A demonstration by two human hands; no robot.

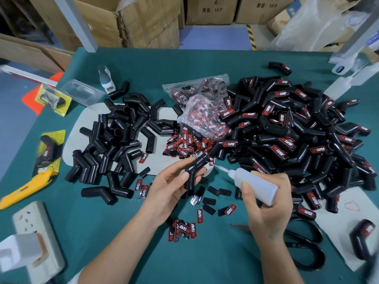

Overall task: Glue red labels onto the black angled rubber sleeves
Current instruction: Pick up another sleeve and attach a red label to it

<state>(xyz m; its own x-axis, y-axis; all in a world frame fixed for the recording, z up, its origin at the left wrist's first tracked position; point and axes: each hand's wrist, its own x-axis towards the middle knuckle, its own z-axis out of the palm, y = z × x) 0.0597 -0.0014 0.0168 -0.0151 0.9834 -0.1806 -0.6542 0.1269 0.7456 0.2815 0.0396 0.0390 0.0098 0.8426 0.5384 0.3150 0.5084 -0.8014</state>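
Left hand (164, 187) grips a sleeve (194, 171); glue bottle (254, 181) tip seemingly touches it.

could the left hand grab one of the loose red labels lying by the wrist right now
Probably not as things stand: the left hand already grips a black sleeve while the right hand aims the glue bottle at it. The loose labels lie unobstructed nearby.
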